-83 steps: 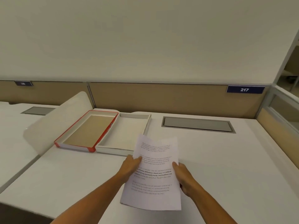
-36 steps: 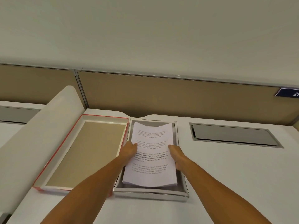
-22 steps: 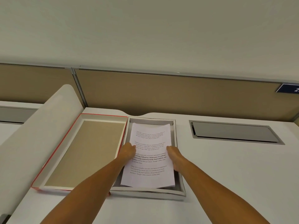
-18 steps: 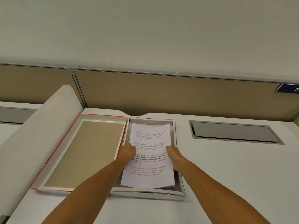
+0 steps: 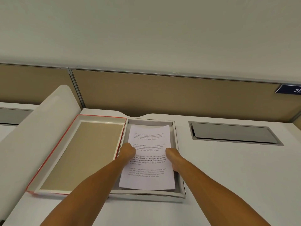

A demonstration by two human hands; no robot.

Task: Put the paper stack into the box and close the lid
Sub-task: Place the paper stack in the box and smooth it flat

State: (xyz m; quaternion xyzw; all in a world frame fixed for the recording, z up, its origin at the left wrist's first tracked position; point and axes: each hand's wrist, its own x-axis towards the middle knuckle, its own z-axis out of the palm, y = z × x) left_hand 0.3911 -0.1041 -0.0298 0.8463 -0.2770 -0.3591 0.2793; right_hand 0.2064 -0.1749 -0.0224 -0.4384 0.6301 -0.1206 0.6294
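Both hands, left and right, are still gripping the stack, now lowered into the box; lid is lying open beside, closing's next.

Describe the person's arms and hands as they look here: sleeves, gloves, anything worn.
Both forearms are bare as far as the frame shows, with no sleeves in view. The left hand and right hand wear no gloves; no watch, bracelet or ring is visible.
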